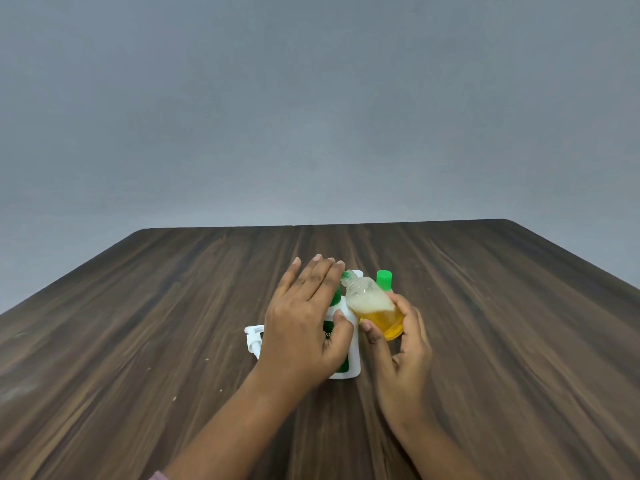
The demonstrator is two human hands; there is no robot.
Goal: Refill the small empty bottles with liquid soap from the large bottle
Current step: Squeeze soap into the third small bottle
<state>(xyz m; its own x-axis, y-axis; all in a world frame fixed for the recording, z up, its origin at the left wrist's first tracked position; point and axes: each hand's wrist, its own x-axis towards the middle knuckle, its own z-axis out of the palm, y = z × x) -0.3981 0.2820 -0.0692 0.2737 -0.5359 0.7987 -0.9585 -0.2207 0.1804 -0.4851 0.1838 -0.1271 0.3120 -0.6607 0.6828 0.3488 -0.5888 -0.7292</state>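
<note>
Right grip (405, 355) clamps the half-filled small bottle (375, 313), tilted just right of the large bottle (353, 355), likely for capping; left grip (304, 327) spreads flat-fingered over that large bottle on the counter (485, 341).

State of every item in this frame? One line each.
Small bottle: tilted, uncapped, part full of yellow soap with foam, held in right hand.
Second small bottle: green cap on, behind the first, mostly hidden.
Large bottle: standing on table, pump off.
Pump: lying on table beside it.
Left hand: fingers straight, over large bottle.
</note>
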